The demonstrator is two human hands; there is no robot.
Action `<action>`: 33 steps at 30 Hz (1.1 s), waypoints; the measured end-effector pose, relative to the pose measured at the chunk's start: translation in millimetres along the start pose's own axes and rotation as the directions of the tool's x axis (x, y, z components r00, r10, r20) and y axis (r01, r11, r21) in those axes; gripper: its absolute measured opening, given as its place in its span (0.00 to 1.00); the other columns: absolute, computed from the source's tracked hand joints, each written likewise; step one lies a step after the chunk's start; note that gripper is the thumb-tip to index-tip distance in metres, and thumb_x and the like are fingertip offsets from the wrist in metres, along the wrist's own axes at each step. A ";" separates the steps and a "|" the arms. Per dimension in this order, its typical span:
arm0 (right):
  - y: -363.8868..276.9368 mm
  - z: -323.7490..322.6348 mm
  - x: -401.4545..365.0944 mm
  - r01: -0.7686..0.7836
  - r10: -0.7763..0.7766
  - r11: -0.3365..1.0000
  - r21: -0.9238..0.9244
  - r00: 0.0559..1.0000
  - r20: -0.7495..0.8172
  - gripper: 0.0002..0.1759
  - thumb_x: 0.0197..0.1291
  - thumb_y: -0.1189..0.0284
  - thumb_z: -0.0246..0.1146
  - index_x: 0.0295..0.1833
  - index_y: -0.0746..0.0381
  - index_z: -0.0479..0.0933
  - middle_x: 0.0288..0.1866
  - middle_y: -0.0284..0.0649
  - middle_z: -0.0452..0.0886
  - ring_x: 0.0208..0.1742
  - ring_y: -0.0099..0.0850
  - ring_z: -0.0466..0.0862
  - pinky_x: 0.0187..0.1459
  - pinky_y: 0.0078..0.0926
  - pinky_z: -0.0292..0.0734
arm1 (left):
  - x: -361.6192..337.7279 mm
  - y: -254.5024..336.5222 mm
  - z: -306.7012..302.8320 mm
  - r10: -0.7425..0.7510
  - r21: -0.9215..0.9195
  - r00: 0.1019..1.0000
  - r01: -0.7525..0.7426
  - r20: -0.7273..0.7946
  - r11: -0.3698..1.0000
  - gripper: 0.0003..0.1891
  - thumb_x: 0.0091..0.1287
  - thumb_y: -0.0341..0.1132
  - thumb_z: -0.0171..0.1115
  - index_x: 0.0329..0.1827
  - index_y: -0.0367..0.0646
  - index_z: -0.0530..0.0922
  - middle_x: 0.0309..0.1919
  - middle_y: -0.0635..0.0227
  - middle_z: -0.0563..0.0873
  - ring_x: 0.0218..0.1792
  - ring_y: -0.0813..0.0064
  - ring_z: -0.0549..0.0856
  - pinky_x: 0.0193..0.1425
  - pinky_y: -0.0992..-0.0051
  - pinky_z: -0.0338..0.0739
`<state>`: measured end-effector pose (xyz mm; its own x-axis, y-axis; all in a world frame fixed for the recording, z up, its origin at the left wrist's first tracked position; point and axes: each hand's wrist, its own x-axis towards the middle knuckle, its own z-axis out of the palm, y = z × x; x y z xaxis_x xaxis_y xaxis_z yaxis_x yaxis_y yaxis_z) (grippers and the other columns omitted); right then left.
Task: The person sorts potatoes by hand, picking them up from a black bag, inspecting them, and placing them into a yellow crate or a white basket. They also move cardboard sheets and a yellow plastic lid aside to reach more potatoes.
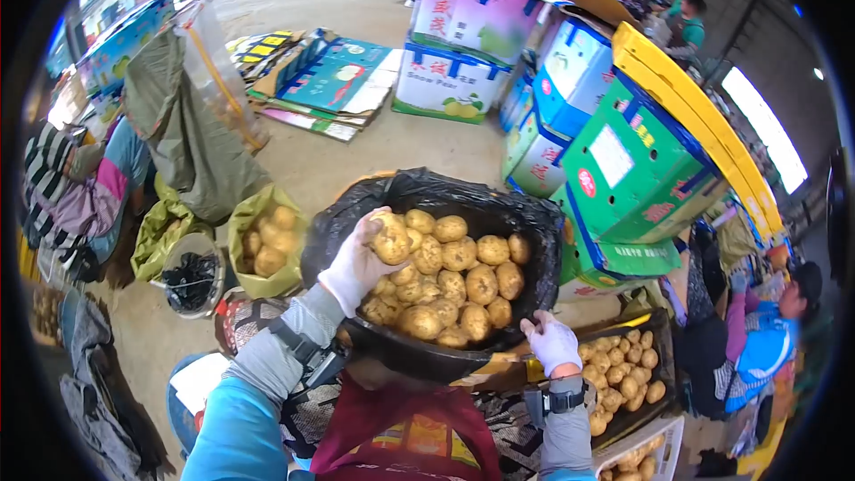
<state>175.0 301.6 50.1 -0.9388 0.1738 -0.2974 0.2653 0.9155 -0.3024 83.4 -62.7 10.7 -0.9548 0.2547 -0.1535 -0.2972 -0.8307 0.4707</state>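
Observation:
My left hand (353,265), in a pale glove, holds a potato (390,239) over the left part of a basket lined with black plastic (527,206). Many potatoes (460,255) fill the basket beneath it. My right hand (550,344), also gloved, is at the basket's lower right edge with its fingers partly curled; whether they grip the black liner is too small to tell. Right of that hand, a dark crate (661,401) holds smaller potatoes (623,363). A green bag (258,278) with potatoes in it stands left of the basket.
Stacked fruit cartons (625,160) rise at the right, under a yellow crate (704,102). Flattened cardboard (334,76) lies on the floor ahead. A bucket with black plastic (191,276) stands at the left. One person (770,338) sits at the right, another (89,178) at the left.

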 end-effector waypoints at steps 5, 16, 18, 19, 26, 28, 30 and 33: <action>-52.2 2.8 -4.3 0.504 -0.391 0.820 0.272 0.839 -0.378 0.36 0.63 0.54 0.65 0.73 0.59 0.67 0.66 0.54 0.76 0.68 0.48 0.75 0.68 0.38 0.69 | 25.0 -44.3 11.2 -0.144 -0.026 0.987 0.146 0.068 0.989 0.20 0.73 0.48 0.57 0.64 0.52 0.74 0.58 0.59 0.81 0.58 0.53 0.83 0.55 0.39 0.80; 55.1 -75.9 -116.0 0.409 0.242 -0.156 0.899 0.898 -0.366 0.28 0.63 0.73 0.64 0.68 0.50 0.69 0.42 0.36 0.79 0.33 0.28 0.85 0.30 0.24 0.82 | 77.0 -81.8 -0.3 -0.108 0.567 0.992 0.053 0.064 0.822 0.10 0.66 0.22 0.50 0.33 0.51 0.74 0.27 0.75 0.77 0.20 0.86 0.72 0.21 0.87 0.65; 129.8 -111.2 -187.0 0.621 0.445 -0.134 0.772 0.734 -0.513 0.29 0.64 0.66 0.64 0.69 0.54 0.66 0.46 0.37 0.79 0.40 0.29 0.86 0.33 0.23 0.82 | 76.5 -82.4 6.5 -0.081 0.586 0.997 0.063 0.005 0.808 0.09 0.66 0.23 0.50 0.34 0.53 0.71 0.26 0.78 0.74 0.20 0.87 0.70 0.20 0.87 0.65; 161.8 -129.2 -234.5 0.710 0.519 -0.076 0.700 0.627 -0.580 0.28 0.64 0.64 0.64 0.68 0.54 0.65 0.46 0.38 0.80 0.42 0.30 0.85 0.33 0.22 0.81 | 66.6 -85.4 17.3 -0.093 0.576 0.994 0.104 -0.049 0.811 0.10 0.66 0.23 0.49 0.35 0.54 0.71 0.25 0.79 0.74 0.19 0.88 0.69 0.19 0.87 0.63; 371.6 -205.7 -573.6 0.873 0.883 0.245 0.421 -0.022 -0.469 0.27 0.68 0.55 0.61 0.65 0.60 0.71 0.61 0.45 0.77 0.61 0.43 0.78 0.62 0.42 0.75 | 10.3 -85.0 59.6 -0.187 0.653 0.954 0.298 -0.236 0.696 0.06 0.72 0.38 0.57 0.47 0.54 0.80 0.38 0.79 0.87 0.30 0.85 0.82 0.31 0.87 0.72; 372.2 -221.9 -566.9 0.911 0.926 0.219 0.349 -0.082 -0.368 0.31 0.70 0.57 0.57 0.72 0.61 0.66 0.72 0.50 0.70 0.73 0.50 0.68 0.72 0.52 0.64 | 31.6 -76.5 29.0 -0.305 0.634 0.946 0.305 -0.112 0.711 0.12 0.73 0.36 0.54 0.57 0.52 0.78 0.50 0.71 0.86 0.45 0.78 0.84 0.50 0.74 0.78; 345.9 -225.2 -505.4 0.905 0.940 0.267 0.331 -0.170 -0.295 0.31 0.72 0.57 0.53 0.74 0.60 0.64 0.76 0.50 0.66 0.79 0.49 0.61 0.77 0.55 0.52 | 22.8 -74.7 40.1 -0.262 0.573 0.955 0.294 -0.140 0.765 0.16 0.74 0.35 0.52 0.63 0.49 0.76 0.58 0.65 0.83 0.51 0.71 0.83 0.58 0.65 0.76; 410.0 -182.1 -388.6 0.698 0.780 0.042 0.715 0.424 -0.460 0.27 0.75 0.55 0.52 0.71 0.59 0.70 0.72 0.45 0.72 0.70 0.36 0.73 0.72 0.41 0.59 | 23.6 -71.1 50.4 -0.206 0.595 0.963 0.270 -0.175 0.757 0.19 0.75 0.36 0.52 0.67 0.47 0.73 0.62 0.60 0.81 0.56 0.62 0.82 0.62 0.62 0.75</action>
<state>608.5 675.5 206.7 -0.2924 0.9547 0.0546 -0.4866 -0.0994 -0.8680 81.5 27.3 17.4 -0.8565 0.3295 -0.3972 -0.4877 -0.2651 0.8318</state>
